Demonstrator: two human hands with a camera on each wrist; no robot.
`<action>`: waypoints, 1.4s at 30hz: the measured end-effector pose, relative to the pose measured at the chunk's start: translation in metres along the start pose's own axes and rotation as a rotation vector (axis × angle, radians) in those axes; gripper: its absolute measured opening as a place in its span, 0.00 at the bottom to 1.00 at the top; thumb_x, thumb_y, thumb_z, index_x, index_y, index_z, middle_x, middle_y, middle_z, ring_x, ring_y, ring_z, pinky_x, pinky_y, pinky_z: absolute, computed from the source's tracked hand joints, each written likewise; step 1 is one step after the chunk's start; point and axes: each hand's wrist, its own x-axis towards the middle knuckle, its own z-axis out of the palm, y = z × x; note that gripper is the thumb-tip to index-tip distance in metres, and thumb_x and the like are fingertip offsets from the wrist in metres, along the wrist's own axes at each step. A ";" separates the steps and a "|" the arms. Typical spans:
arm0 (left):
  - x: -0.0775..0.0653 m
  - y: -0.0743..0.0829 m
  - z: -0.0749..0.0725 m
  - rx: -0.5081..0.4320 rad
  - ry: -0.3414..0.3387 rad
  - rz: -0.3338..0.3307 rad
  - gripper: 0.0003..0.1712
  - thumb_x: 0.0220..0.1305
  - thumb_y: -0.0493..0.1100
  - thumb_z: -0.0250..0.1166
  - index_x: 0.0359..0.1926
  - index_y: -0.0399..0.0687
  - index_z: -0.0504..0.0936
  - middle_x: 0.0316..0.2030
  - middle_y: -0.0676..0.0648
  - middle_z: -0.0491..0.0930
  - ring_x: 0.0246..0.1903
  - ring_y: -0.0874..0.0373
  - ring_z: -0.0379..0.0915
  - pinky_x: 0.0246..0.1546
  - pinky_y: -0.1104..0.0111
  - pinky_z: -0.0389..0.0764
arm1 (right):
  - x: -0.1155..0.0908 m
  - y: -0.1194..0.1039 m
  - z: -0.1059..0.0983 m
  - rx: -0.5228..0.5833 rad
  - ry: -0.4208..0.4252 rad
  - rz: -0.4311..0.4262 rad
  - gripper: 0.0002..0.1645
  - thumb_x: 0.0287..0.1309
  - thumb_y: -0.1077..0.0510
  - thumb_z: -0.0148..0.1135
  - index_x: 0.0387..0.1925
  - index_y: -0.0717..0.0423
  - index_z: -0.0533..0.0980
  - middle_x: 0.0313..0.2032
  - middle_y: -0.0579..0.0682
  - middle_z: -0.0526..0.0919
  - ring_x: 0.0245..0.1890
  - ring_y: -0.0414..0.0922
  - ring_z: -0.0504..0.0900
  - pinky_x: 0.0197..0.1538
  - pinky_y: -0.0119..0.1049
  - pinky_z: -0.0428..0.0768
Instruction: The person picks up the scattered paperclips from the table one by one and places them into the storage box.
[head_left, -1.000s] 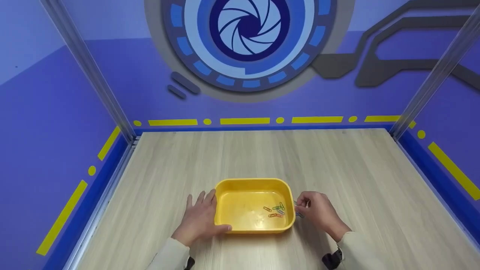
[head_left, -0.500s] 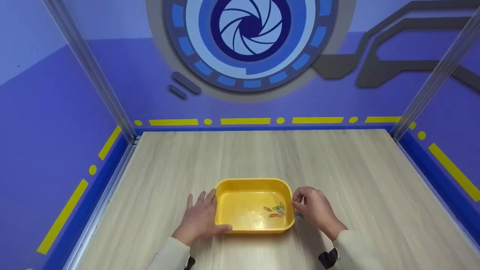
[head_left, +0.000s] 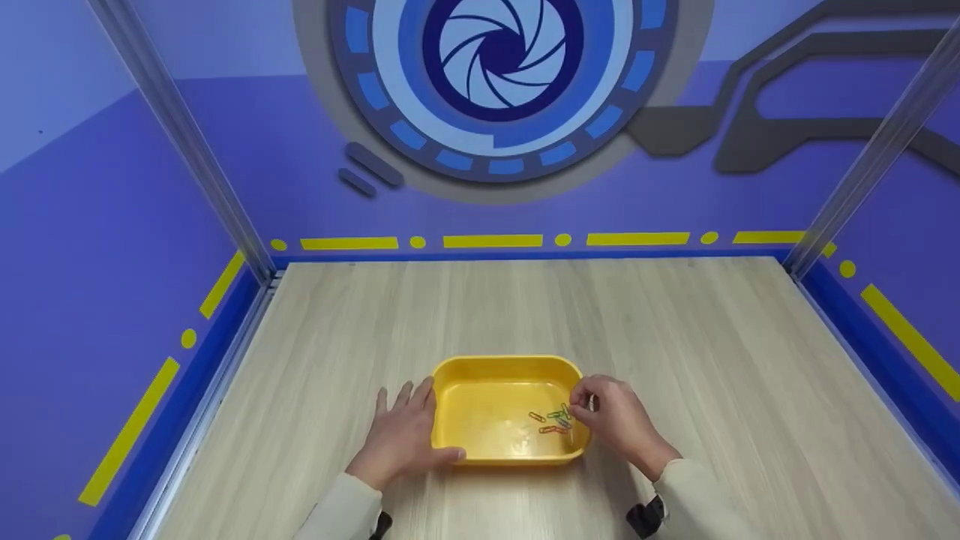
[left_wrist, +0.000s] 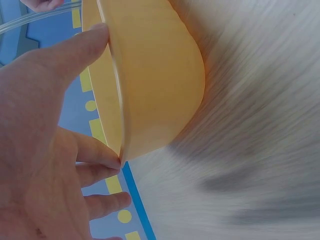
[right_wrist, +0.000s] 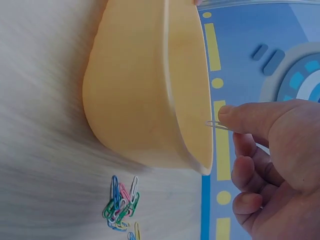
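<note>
A yellow plastic tray point(head_left: 480, 420) rests on the wooden table, with several coloured paper clips point(head_left: 548, 430) lying at the right of its floor. My left hand point(head_left: 401, 436) touches the tray's left end, fingers spread; its thumb point(left_wrist: 92, 42) lies on the rim. Over the right rim, my right hand point(head_left: 621, 421) pinches a pale paper clip point(right_wrist: 215, 125) between thumb and forefinger, the other fingers curled. Outside the tray, a pile of mixed-colour paper clips point(right_wrist: 120, 202) lies on the table in the right wrist view; in the head view the right hand hides it.
The wood-grain table point(head_left: 360, 322) stretches behind and to both sides of the tray. Blue-purple panels point(head_left: 247, 165) with yellow markings wall it in at the back and sides, with metal posts point(head_left: 187, 150) at the corners.
My right hand has come up and left from the table beside the tray to over its right rim, pinching a paper clip. The left hand has stayed at the tray's left end.
</note>
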 end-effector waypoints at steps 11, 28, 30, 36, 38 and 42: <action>0.001 0.000 0.000 0.004 -0.019 -0.008 0.62 0.49 0.72 0.65 0.73 0.39 0.55 0.73 0.43 0.56 0.71 0.38 0.52 0.68 0.34 0.44 | -0.001 0.003 0.005 -0.011 -0.004 0.070 0.12 0.49 0.63 0.72 0.35 0.48 0.80 0.34 0.45 0.78 0.33 0.45 0.75 0.34 0.29 0.73; 0.000 -0.001 0.002 -0.006 0.008 0.007 0.61 0.48 0.71 0.66 0.72 0.39 0.56 0.72 0.42 0.57 0.70 0.37 0.53 0.67 0.34 0.45 | 0.000 0.032 -0.003 -0.055 0.027 0.123 0.10 0.57 0.59 0.66 0.42 0.49 0.80 0.39 0.45 0.78 0.31 0.41 0.71 0.31 0.28 0.72; 0.001 -0.001 0.001 -0.009 0.010 0.005 0.61 0.48 0.71 0.67 0.72 0.39 0.56 0.72 0.42 0.57 0.70 0.37 0.53 0.67 0.34 0.45 | 0.000 0.035 -0.005 -0.055 0.038 0.124 0.10 0.57 0.58 0.66 0.42 0.48 0.80 0.40 0.45 0.78 0.32 0.41 0.71 0.31 0.28 0.72; 0.001 0.000 0.001 -0.011 -0.001 -0.009 0.62 0.48 0.72 0.67 0.73 0.40 0.55 0.72 0.43 0.57 0.71 0.38 0.53 0.68 0.34 0.45 | 0.001 0.046 -0.008 -0.051 0.058 0.153 0.11 0.59 0.56 0.65 0.44 0.49 0.80 0.42 0.44 0.78 0.32 0.41 0.70 0.31 0.29 0.70; 0.001 -0.001 0.001 -0.013 -0.002 -0.010 0.62 0.48 0.72 0.66 0.73 0.40 0.55 0.72 0.43 0.57 0.71 0.38 0.53 0.68 0.34 0.45 | 0.001 0.050 -0.008 -0.054 0.057 0.160 0.11 0.59 0.56 0.65 0.45 0.50 0.80 0.42 0.45 0.78 0.32 0.41 0.70 0.32 0.29 0.70; 0.001 -0.001 0.002 -0.017 -0.007 -0.013 0.62 0.48 0.72 0.66 0.73 0.40 0.55 0.73 0.43 0.56 0.71 0.38 0.53 0.68 0.34 0.44 | 0.000 0.061 -0.007 -0.049 0.038 0.176 0.13 0.59 0.56 0.65 0.46 0.53 0.80 0.44 0.49 0.79 0.33 0.42 0.71 0.33 0.30 0.71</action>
